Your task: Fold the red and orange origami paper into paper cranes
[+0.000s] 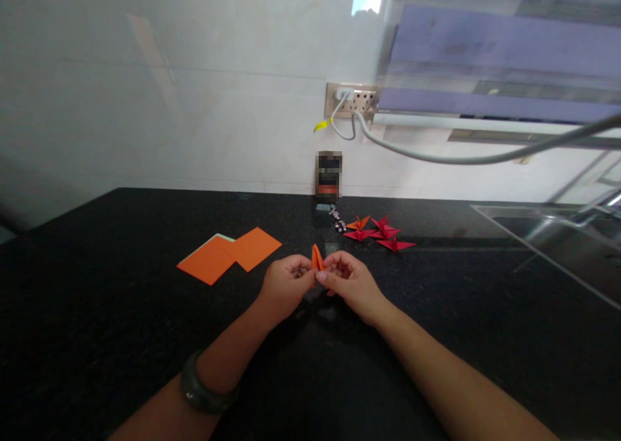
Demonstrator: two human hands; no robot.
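Between my two hands is a small piece of folded orange paper (317, 257), held upright with its pointed end up. My left hand (290, 280) pinches it from the left, thumb and fingers closed at its lower edge. From the other side, my right hand (353, 282) pinches the same paper low down, the thumb in front. The fingertips hide its lower part. Beyond my right hand lie several folded paper cranes, red ones (383, 227) and an orange one (359, 224). Flat orange paper sheets (207, 260) overlap to the left of my left hand.
A phone-like object (328, 174), blurred out, leans against the wall behind the cranes, with a beaded strap (338, 220) in front. A sink (548, 231) is set into the black countertop (121, 337) at right. A white cable (451, 159) runs from the wall socket (352, 100).
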